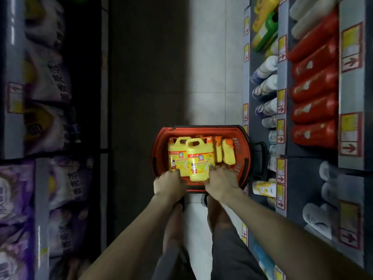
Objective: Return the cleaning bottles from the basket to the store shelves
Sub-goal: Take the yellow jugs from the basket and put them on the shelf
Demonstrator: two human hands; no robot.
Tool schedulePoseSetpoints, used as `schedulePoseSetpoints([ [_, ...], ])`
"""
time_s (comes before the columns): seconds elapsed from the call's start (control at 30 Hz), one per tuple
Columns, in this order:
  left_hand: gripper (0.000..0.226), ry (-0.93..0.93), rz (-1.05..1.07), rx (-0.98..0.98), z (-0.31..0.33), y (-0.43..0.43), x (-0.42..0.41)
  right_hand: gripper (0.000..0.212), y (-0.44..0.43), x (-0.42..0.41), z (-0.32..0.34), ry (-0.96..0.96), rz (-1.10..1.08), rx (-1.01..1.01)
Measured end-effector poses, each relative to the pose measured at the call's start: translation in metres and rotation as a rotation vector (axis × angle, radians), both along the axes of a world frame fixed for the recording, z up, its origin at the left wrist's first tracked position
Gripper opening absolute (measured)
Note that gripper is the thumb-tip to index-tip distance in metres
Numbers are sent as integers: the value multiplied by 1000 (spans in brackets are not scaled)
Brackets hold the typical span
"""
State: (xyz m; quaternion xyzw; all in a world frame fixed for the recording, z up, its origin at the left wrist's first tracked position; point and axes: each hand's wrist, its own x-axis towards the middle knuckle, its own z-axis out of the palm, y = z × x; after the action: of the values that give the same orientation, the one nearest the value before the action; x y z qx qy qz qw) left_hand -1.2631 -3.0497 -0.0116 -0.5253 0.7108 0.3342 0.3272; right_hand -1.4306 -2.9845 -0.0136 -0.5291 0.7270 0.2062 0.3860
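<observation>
Reaching into the basket (243, 138), which sits on the tiled floor (210, 57) just beside the shelves (281, 138) on the person's right. Both hands are low at its near end. The right hand (222, 183) curls thumb and fingers onto the lower right corner of the front jug (198, 158). The left hand (169, 184) is curled at the near-left, by the base of the rear jug (176, 156); whether it holds that jug or the rim cannot be told.

Technique: the jug is likely heavy w/ liquid, so a corner pinch is weak. Better to shift one hand to the moulded loop handle at the top and support the base w/ the other, then lift straight up to clear the rim (the neighbours sit tight against it).

Materials: jugs are smooth yellow plastic, blocky, w/ glossy printed labels. Smaller bottles (228, 154) w/ orange tops lie at the right of the basket. Basket is red rigid plastic, oval, w/ slotted walls. Red bottles (314, 87) lie in a row on the shelves.
</observation>
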Motion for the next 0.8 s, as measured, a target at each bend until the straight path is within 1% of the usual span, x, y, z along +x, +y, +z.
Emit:
schedulePoseSetpoints([
  [0.13, 30, -42, 4, 23, -51, -3, -15, 44, 1, -13, -52, -13, -3, 35],
  [0.2, 30, -62, -38, 34, -79, -1, -21, 44, 5, -20, -77, -23, -24, 61],
  [0.33, 32, -110, -136, 48, -130, 3, -32, 42, 6, -34, -125, -42, -137, 112],
  [0.43, 39, -132, -126, 63, -164, 5, -38, 42, 6, -43, -157, -76, -262, 151],
  [0.53, 59, -89, 48, 96, -191, 6, -39, 45, 7, -50, -189, -131, -437, 175],
  [0.6, 66, -38, 227, 111, -207, 5, -39, 47, 7, -52, -209, -184, -645, 195],
  [0.67, 68, 18, 445, 134, -222, 5, -39, 40, 5, -51, -226, -236, -841, 202],
  [0.73, 66, 75, 677, 176, -236, 4, -41, 33, 5, -50, -241, -285, -958, 199],
  [0.8, 60, 113, 843, 204, -243, 3, -45, 39, 4, -49, -249, -342, -1094, 204],
])
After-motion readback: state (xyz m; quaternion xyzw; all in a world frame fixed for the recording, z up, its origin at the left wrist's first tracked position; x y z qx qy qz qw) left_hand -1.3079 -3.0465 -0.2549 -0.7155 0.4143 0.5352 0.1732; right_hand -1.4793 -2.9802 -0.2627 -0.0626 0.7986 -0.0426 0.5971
